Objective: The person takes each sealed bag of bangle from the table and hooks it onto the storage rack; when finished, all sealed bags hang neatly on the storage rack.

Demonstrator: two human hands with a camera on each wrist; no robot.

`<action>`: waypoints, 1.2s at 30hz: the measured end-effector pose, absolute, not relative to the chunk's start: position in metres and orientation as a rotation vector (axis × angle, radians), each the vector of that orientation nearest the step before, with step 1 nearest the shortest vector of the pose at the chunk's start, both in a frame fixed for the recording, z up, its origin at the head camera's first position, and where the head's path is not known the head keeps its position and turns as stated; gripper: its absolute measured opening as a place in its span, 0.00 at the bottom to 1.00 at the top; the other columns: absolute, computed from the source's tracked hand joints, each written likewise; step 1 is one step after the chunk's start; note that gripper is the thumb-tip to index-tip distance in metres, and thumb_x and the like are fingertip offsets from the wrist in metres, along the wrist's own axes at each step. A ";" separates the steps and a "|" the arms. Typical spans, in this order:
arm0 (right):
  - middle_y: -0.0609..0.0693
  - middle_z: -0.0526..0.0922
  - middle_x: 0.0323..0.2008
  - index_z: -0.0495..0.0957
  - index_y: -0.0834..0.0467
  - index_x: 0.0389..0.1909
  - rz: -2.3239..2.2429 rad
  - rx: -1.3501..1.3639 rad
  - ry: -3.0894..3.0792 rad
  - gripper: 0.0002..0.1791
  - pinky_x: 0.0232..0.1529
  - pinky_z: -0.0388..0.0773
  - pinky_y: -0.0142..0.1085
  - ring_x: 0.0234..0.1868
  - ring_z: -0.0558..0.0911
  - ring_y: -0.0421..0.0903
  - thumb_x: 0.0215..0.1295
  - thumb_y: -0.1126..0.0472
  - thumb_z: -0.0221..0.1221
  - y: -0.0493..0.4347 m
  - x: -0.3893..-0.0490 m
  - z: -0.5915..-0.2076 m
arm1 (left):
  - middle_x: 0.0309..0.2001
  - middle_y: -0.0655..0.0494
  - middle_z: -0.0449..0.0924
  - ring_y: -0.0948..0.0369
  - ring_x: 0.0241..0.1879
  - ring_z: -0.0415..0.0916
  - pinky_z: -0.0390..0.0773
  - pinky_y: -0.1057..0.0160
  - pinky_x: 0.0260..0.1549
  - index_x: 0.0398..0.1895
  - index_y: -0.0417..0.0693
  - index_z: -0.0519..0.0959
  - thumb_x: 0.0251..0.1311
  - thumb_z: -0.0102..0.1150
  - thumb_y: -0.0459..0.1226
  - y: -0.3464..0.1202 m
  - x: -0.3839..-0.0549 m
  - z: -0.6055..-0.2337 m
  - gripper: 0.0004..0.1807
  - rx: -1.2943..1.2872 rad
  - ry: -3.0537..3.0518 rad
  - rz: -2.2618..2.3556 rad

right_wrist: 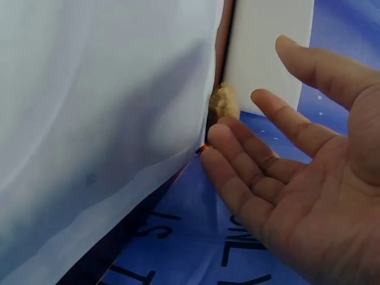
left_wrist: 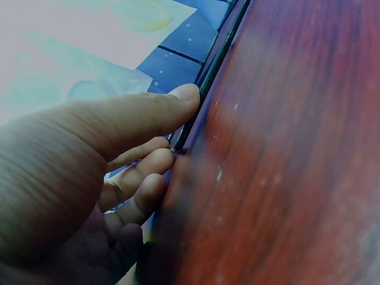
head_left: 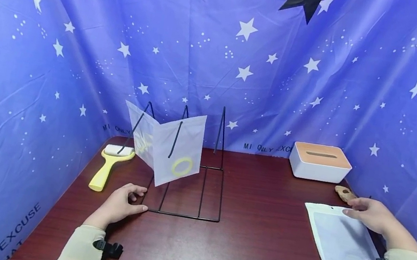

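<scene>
My left hand (head_left: 120, 205) holds the front left corner of a black wire rack (head_left: 189, 216), thumb against the wire bar and fingers bent beside it. On the rack's upright prongs leans a folded white card (head_left: 186, 137) with a yellow ring on its front; its left half has a blurred yellow pattern. My right hand (head_left: 375, 217), fingers loosely spread, hovers over the far end of a flat white pouch (head_left: 343, 246) with a translucent middle. Just beyond its fingertips lies a tan, knobbly piece (right_wrist: 224, 102), partly hidden by the hand in the head view.
A yellow-handled lint roller (head_left: 103, 174) with a white roll lies left of the rack. A white tissue box (head_left: 319, 168) with a wooden lid stands at the back right. Blue star-patterned cloth (head_left: 206, 46) walls the brown table (head_left: 252, 258) on three sides.
</scene>
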State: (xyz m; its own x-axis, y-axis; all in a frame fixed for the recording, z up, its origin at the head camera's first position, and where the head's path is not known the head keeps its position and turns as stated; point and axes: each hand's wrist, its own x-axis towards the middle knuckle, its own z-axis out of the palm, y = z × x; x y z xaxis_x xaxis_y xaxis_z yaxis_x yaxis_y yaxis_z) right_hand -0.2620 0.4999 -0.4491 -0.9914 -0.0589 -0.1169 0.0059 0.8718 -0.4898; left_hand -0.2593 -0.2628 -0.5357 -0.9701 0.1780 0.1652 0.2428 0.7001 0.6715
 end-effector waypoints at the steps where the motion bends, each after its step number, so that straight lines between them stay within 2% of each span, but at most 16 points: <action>1: 0.76 0.79 0.53 0.75 0.76 0.59 -0.765 -0.030 2.900 0.35 0.47 0.79 0.54 0.54 0.78 0.73 0.70 0.48 0.67 0.501 -0.263 -0.449 | 0.45 0.60 0.82 0.60 0.41 0.77 0.79 0.56 0.45 0.58 0.46 0.85 0.51 0.84 0.40 -0.263 -0.259 -0.536 0.30 -0.347 -2.817 -1.126; 10: 0.77 0.79 0.50 0.75 0.77 0.58 -0.735 0.030 2.850 0.35 0.47 0.79 0.59 0.51 0.79 0.72 0.70 0.48 0.67 0.502 -0.265 -0.451 | 0.45 0.60 0.82 0.61 0.41 0.77 0.79 0.57 0.44 0.58 0.46 0.85 0.50 0.84 0.41 -0.263 -0.259 -0.534 0.30 -0.356 -2.817 -1.121; 25: 0.76 0.79 0.50 0.75 0.76 0.57 -0.744 0.029 2.844 0.34 0.44 0.80 0.55 0.49 0.79 0.69 0.68 0.48 0.68 0.501 -0.264 -0.457 | 0.44 0.59 0.81 0.60 0.41 0.77 0.79 0.57 0.45 0.58 0.46 0.85 0.51 0.84 0.40 -0.261 -0.257 -0.534 0.29 -0.343 -2.837 -1.120; 36: 0.68 0.82 0.42 0.76 0.77 0.53 -0.772 0.020 2.866 0.31 0.38 0.78 0.43 0.44 0.81 0.62 0.65 0.53 0.71 0.494 -0.266 -0.459 | 0.45 0.60 0.81 0.61 0.41 0.76 0.78 0.55 0.46 0.58 0.48 0.85 0.51 0.83 0.40 -0.261 -0.258 -0.533 0.29 -0.344 -2.848 -1.117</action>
